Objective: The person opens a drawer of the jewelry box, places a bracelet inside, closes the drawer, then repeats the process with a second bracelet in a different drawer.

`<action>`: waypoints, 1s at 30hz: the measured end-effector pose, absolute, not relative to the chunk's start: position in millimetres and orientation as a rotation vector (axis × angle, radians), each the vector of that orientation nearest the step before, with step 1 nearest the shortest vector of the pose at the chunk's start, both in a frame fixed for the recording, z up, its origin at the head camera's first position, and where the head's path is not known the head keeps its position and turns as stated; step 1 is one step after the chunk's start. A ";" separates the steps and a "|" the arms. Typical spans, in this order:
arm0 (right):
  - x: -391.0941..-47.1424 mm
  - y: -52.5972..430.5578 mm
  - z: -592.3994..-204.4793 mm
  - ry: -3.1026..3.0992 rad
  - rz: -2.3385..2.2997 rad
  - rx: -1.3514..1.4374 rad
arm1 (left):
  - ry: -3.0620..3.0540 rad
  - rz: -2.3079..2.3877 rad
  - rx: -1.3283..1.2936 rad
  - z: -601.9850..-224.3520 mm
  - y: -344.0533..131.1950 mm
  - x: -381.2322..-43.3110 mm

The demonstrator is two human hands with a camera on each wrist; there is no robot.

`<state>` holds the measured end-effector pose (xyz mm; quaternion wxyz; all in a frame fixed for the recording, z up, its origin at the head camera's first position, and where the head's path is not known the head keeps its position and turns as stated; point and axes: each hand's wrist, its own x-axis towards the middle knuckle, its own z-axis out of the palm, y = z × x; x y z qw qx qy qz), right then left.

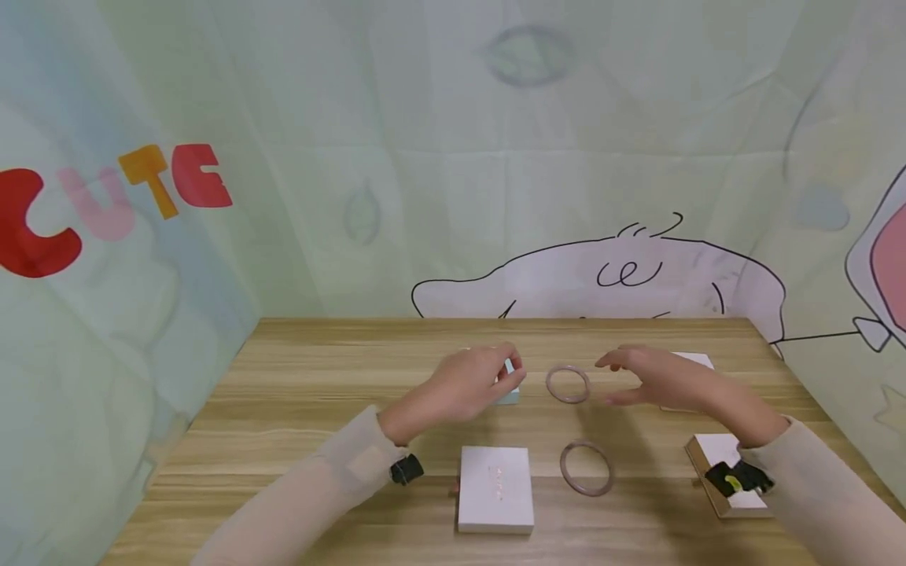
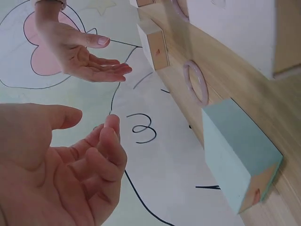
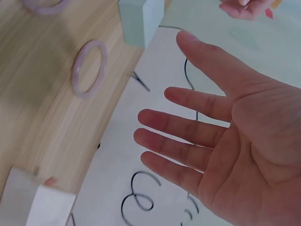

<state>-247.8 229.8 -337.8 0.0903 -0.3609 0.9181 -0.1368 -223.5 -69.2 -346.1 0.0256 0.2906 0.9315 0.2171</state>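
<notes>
My left hand hovers over the light teal box, hiding part of it. In the left wrist view its fingers are loosely bent and hold nothing. The right hand is raised beside the far pinkish bangle, with the palm bare and the fingers spread in the right wrist view. Nearer the front lies a second pinkish bangle, flat on the wooden table. Both hands are apart from the bangles.
A white box with small gold lettering lies front centre. Another white box is at the right, partly hidden by the right wrist strap. Behind the right hand is a third white box. A printed curtain hangs behind the table.
</notes>
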 end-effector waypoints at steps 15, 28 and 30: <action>-220.7 321.0 -356.8 2.763 -0.537 -1.045 | 2.807 0.694 1.046 -344.6 -29.9 -210.1; -199.5 365.9 -383.5 2.830 -0.477 -0.989 | 2.775 0.589 1.236 -348.2 10.1 -205.2; -196.6 372.0 -387.7 2.827 -0.460 -0.952 | 2.756 0.562 1.244 -349.9 17.9 -202.8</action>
